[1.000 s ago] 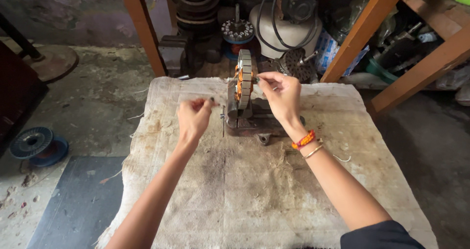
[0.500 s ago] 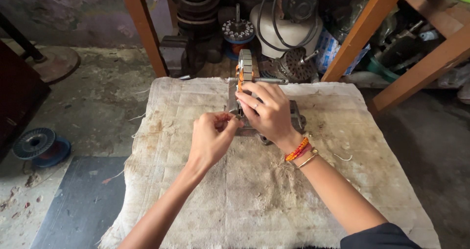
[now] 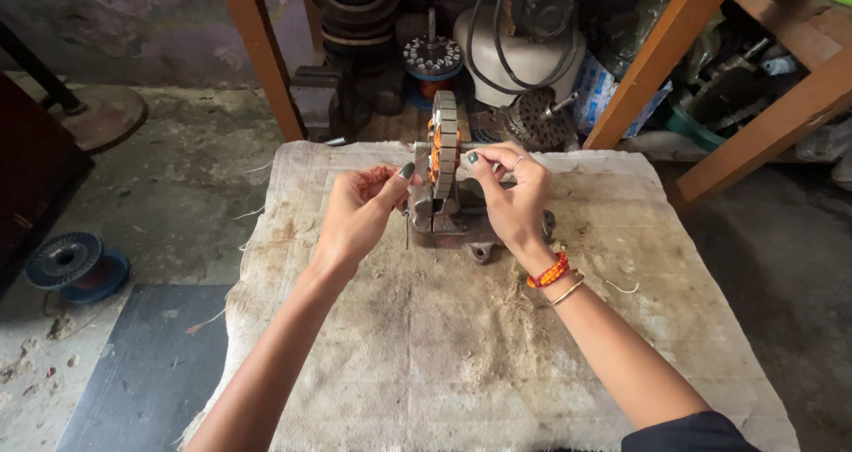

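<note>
From the head camera, the metal ring (image 3: 443, 146), a stack of grey plates with orange wire showing in its slots, stands on edge directly between the two hands, its flat faces turned left and right and its thin rim towards the viewer. It sits upright in a small vise (image 3: 454, 223) that rests on the sackcloth-covered table (image 3: 461, 345), just below and between the wrists.

The left hand (image 3: 359, 212) comes in from the ring's left face, thumb and forefinger pinched narrow beside the orange wire. The right hand (image 3: 513, 194) comes in from the right face, fingers curled and pinched close at the same height. Both are about equally near, each touching or almost touching its own side of the ring.

What either pinch holds is hard to make out; it may be a thin strand of wire, too fine to see here. The ring's far rim and the vise's right side are hidden behind the right hand. Beyond the hands, motor parts (image 3: 524, 52) crowd the space between wooden posts (image 3: 661, 57); a wire spool (image 3: 75, 265) lies on the floor well left of the left hand.
</note>
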